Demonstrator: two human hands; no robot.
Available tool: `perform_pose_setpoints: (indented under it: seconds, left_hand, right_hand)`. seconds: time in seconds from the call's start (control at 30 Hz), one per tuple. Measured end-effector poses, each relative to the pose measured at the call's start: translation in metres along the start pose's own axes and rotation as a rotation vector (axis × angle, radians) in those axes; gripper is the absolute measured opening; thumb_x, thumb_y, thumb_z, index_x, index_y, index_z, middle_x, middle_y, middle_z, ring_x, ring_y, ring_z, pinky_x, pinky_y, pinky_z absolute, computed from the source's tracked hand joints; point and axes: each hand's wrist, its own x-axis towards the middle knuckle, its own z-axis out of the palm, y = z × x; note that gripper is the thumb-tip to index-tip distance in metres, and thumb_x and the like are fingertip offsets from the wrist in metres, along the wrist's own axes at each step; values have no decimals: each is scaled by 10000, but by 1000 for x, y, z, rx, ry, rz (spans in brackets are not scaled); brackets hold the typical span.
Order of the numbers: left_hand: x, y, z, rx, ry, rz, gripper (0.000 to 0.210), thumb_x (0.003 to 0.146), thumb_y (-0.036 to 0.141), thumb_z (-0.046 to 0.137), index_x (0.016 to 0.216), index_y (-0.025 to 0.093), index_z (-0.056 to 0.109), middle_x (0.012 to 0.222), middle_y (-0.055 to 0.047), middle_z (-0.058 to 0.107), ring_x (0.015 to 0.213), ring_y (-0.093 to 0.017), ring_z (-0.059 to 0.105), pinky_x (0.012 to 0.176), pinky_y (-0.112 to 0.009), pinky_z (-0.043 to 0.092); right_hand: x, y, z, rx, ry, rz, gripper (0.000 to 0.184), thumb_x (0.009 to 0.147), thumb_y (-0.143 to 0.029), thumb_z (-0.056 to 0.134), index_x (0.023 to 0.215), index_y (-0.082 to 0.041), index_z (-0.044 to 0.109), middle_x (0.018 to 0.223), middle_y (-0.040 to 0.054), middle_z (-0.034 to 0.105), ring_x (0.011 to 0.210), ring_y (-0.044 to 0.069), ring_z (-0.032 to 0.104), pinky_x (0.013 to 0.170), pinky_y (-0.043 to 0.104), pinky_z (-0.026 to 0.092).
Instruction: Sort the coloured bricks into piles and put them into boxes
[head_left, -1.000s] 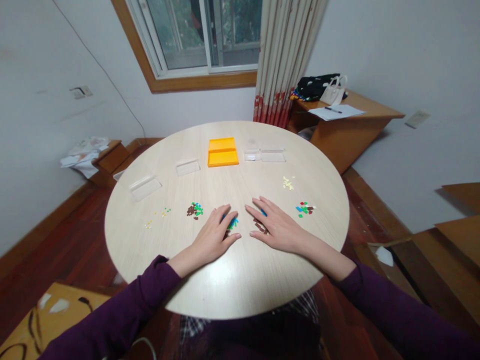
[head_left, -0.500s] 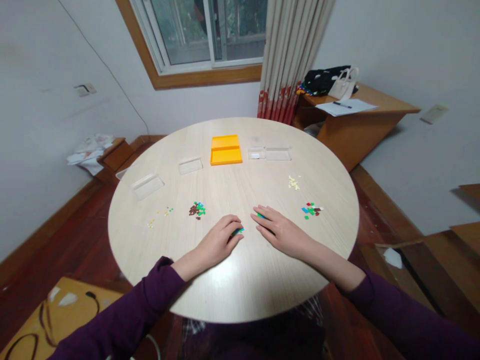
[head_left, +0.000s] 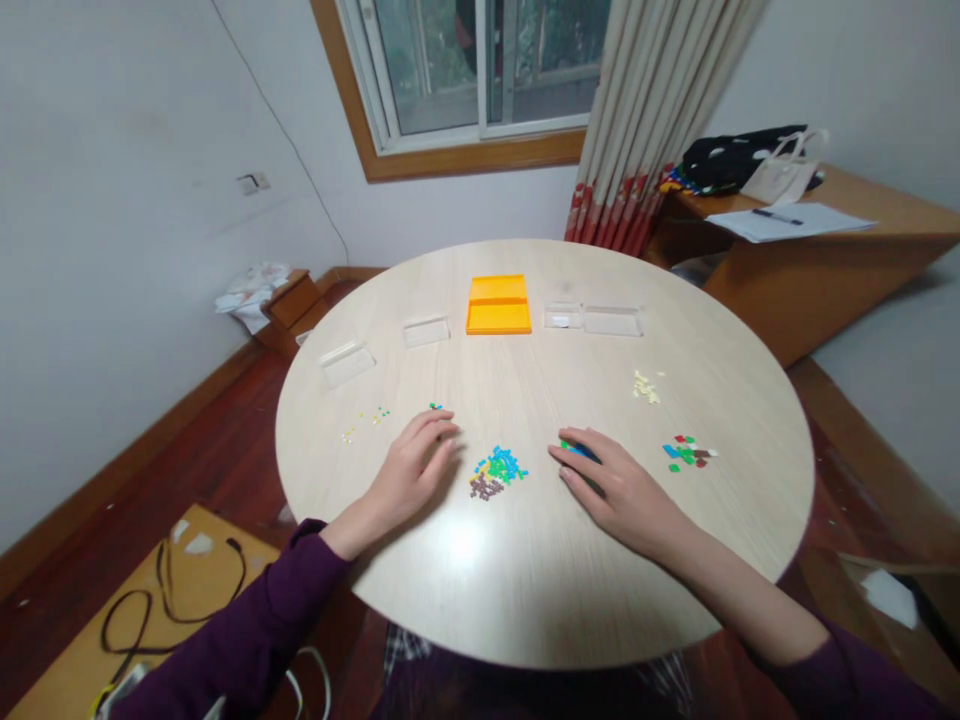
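A worktop [head_left: 570, 590] is standing before a window [head_left: 442, 80]; the left hand [head_left: 416, 460] is curving loosely, unclosed, beside multicoloured pieces [head_left: 501, 468] lying between both hands; the right hand [head_left: 609, 485] is arching, partly spread, over blue and green pieces [head_left: 579, 450], contact unclear; an orange case [head_left: 498, 318] is lying unfolded beyond, between clear trays [head_left: 613, 320].

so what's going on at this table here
A person at a round, pale wood-grain table has small coloured pieces spread out in separate groups. The right hand is curved over some small green and blue pieces, partly hiding them. The left hand is beside a loose heap of tiny blue, green, yellow and brown pieces, its fingers apart from that heap. Farther back lie an open yellow plastic case and shallow clear plastic trays.
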Motion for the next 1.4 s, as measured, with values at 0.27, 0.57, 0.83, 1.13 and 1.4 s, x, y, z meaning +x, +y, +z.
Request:
perform_pose_setpoints:
  seconds: [0.27,0.57,0.83,1.13,1.4]
  left_hand:
    - [-24,-81,-88,133,183,-362,259,856,337,524,995,168,663,1093,-124,689,1059,-234,638,1001,-442,481]
    - [6,-97,-76,-7,-178,-191,392,925,356,426,1134,167,699,1275,-139,654,1224,-245,584,1107,-517,381]
    - [-4,-108,-72,-17,-265,-84,360,938,319,422,1062,160,721,1198,-144,694,1187,-245,618,1110,-547,381]
    - [-19,-106,-85,-121,-200,-136,333,944,314,429,956,169,729,1058,-119,743,1061,-220,671,1057,-490,446]
    - [-15,-116,-65,118,-101,-146,451,911,404,528,1265,133,599,1386,-196,545,1299,-284,506,1111,-523,377]
  right_hand:
    - [14,-15,-4,45,98,12,287,951,-213,461,1144,-193,672,1213,144,642,1130,246,608,970,475,512]
    - [26,-32,-2,32,188,-9,268,928,-192,488,1117,-223,676,1135,129,670,1056,251,636,882,464,546]
    - [35,-61,-1,36,244,-76,298,905,-116,488,1130,-216,657,1093,130,669,994,247,656,821,437,562]
    - [28,-57,7,68,236,-52,333,886,-104,521,1158,-243,653,1097,110,661,987,245,659,846,432,556]
    - [27,-55,4,36,304,-59,309,874,-55,532,1120,-199,651,1056,119,660,936,222,667,800,387,558]
